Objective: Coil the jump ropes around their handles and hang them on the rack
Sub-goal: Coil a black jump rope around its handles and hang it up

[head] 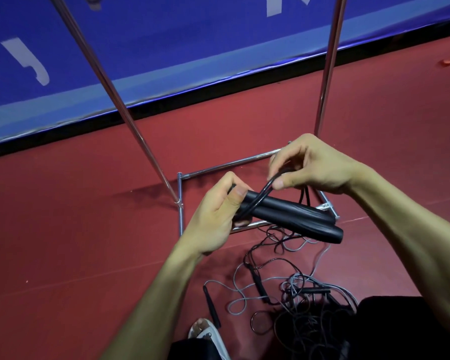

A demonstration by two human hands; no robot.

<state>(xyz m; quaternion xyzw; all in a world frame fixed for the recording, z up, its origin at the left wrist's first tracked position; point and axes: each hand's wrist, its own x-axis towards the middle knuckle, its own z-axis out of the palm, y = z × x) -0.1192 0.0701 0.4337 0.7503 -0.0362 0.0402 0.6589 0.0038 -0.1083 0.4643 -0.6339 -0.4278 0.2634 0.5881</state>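
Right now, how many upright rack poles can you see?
2. The left pole rises at a slant, just left of the left hand; the right pole rises behind the right hand. Their tops are out of frame.

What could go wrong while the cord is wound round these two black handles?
The thin black cord pinched by the right hand seems to trail into the tangled heap of grey and black ropes; pulling may snag it. The left hand grips the pair of black padded handles at one end only, so they may splay.
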